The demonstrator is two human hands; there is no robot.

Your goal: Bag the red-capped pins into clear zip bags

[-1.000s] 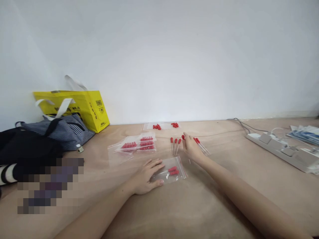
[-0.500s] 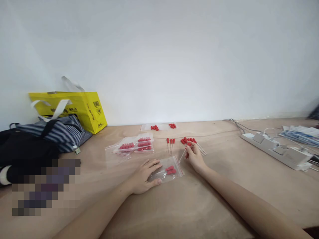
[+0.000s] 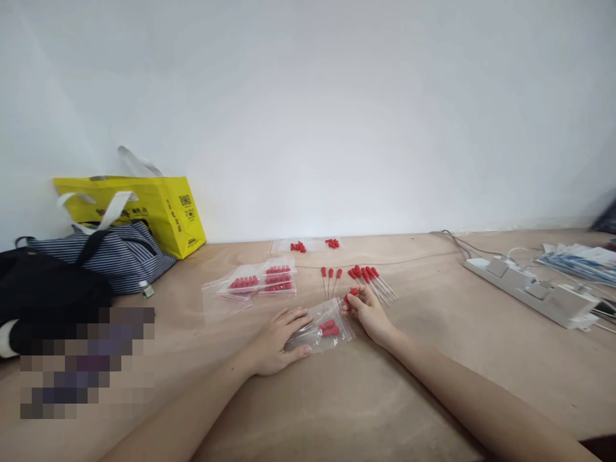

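Pressing down open and flat, the left hand [image 3: 283, 340] is pinning the clear bag [image 3: 318, 344] to the table [image 3: 308, 410], seemingly steadying it; the right hand [image 3: 369, 314] is pinching a dropper [image 3: 352, 294] by its red end at the bag's mouth, apparently leaving the stem free.

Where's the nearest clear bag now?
In the head view, the clear bag lies low centre, partly under the left hand, its zip end beside the right hand.

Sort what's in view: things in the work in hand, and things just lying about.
In the work:
clear zip bag under the left hand
red-topped dropper in the right hand's grip
loose droppers
filled zip bags, probably

Lying about:
yellow bag
striped bag
power strip
blue-and-white packets
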